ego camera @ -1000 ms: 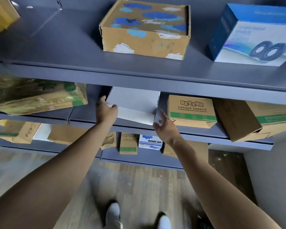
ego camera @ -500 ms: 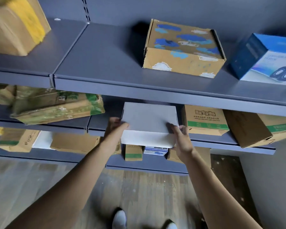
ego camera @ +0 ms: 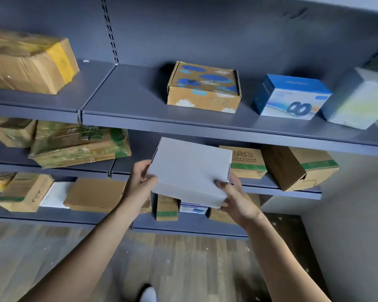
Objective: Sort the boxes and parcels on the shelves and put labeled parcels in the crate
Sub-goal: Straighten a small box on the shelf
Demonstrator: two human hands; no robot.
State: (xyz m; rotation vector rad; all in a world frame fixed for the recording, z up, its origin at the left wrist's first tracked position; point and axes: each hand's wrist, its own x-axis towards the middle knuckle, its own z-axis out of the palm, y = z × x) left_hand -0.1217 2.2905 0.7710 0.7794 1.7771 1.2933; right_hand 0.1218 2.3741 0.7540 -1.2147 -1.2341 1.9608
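Note:
A plain white flat box (ego camera: 190,171) is held in front of the middle shelf (ego camera: 260,186), clear of it and tilted toward me. My left hand (ego camera: 140,182) grips its left edge with the thumb on top. My right hand (ego camera: 236,199) grips its lower right corner, fingers curled over the top. No label shows on the box's visible top face. No crate is in view.
The top shelf (ego camera: 140,118) carries a taped brown parcel (ego camera: 28,64), a blue-painted carton (ego camera: 203,88), a blue speaker box (ego camera: 292,97) and a pale box (ego camera: 358,99). Brown cartons (ego camera: 292,166) and a wrapped parcel (ego camera: 79,144) fill the lower shelves. Wooden floor lies below.
The white box has come out from the middle shelf toward me, with both hands now gripping its sides. The view has tilted upward, showing more of the top shelf.

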